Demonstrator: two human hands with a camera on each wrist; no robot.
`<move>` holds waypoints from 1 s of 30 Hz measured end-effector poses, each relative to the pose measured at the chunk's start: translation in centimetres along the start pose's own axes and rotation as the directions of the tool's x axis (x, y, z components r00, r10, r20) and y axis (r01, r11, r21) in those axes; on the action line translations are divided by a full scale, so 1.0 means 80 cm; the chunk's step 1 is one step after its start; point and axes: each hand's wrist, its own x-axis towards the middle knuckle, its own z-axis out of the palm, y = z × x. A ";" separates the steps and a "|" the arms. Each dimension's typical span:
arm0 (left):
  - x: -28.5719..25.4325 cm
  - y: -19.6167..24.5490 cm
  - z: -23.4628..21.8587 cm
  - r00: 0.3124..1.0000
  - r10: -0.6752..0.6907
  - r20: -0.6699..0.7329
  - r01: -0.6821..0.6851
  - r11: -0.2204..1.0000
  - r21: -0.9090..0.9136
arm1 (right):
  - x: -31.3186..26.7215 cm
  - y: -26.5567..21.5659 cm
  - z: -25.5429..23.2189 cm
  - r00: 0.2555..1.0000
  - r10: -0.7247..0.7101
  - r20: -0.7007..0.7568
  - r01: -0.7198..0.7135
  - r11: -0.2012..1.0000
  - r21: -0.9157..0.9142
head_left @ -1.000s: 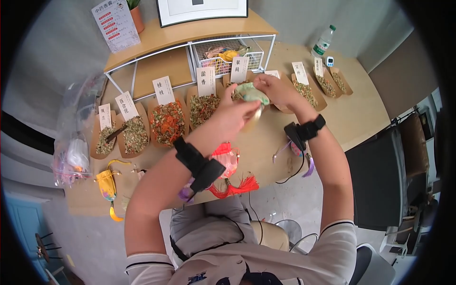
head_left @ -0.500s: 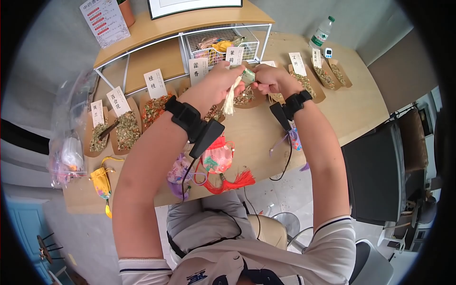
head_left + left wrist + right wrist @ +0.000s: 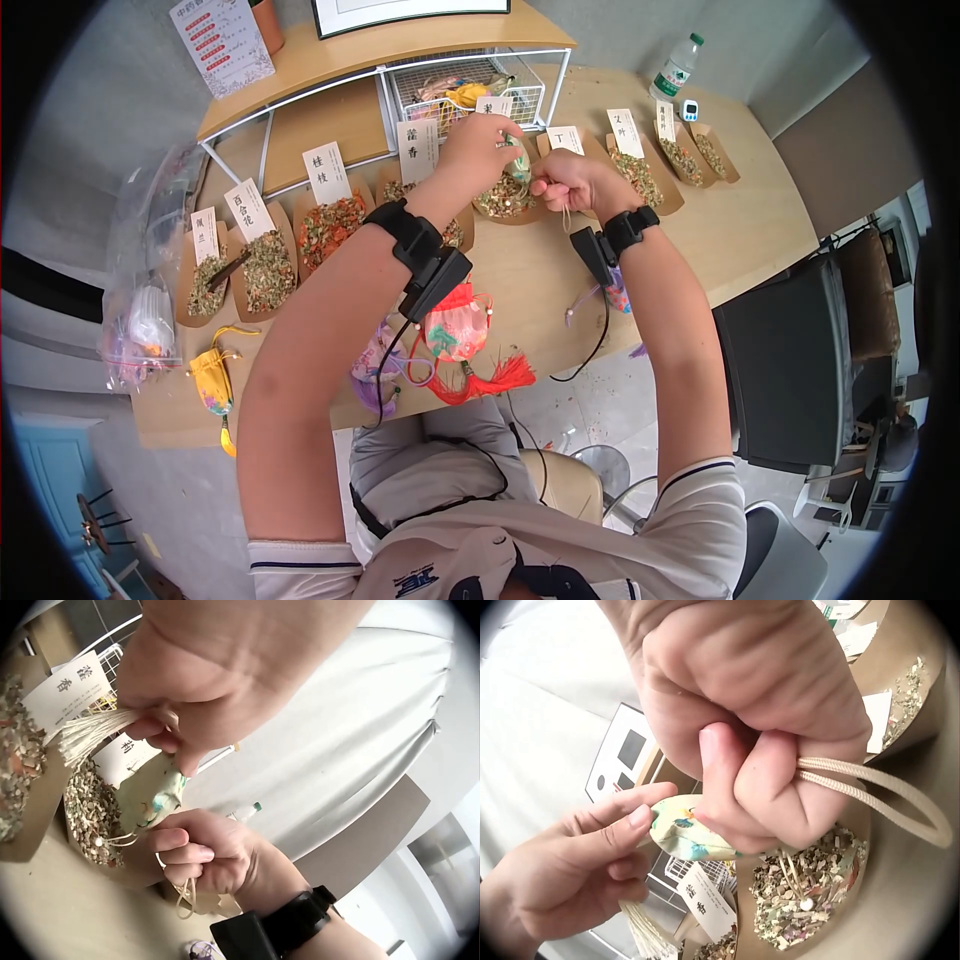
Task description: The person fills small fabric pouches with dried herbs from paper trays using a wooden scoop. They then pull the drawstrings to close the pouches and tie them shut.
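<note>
A pale green flowered sachet pouch (image 3: 690, 829) hangs between both hands over a tray of dried herbs (image 3: 505, 203). My left hand (image 3: 478, 152) pinches its bottom end between thumb and fingers, beside the cream tassel (image 3: 94, 733). Curled into a fist at the pouch's other end, my right hand (image 3: 578, 186) grips the drawstring cord (image 3: 900, 787), whose loop sticks out of the fist. A white bead (image 3: 806, 904) dangles on thin cords under the right fingers. The pouch's mouth is hidden by the right hand.
Several paper trays of dried herbs with name cards (image 3: 327, 172) line the table. Nearer lie a red pouch (image 3: 455, 330), a purple pouch (image 3: 375, 360) and a yellow pouch (image 3: 211, 382). Behind stands a shelf with a wire basket (image 3: 520, 108); a water bottle (image 3: 676, 70) stands at back right.
The head view has shifted slightly. The pouch has turned, and its tassel no longer hangs in front of the hands. My right hand has moved lower, with a cord loop showing beneath it.
</note>
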 end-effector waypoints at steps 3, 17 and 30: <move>0.000 0.004 0.008 0.997 -0.048 -0.057 0.045 0.998 -0.049 | 0.000 0.003 -0.003 1.000 0.009 0.011 -0.009 1.000 0.023; 0.008 0.000 0.017 0.992 -0.012 -0.129 0.017 0.999 0.033 | 0.016 0.027 -0.011 0.990 -0.037 0.136 -0.009 0.945 0.326; 0.012 0.002 0.007 0.994 -0.072 -0.085 0.068 0.997 -0.046 | 0.009 0.021 0.000 0.975 -0.104 0.197 -0.007 0.870 0.494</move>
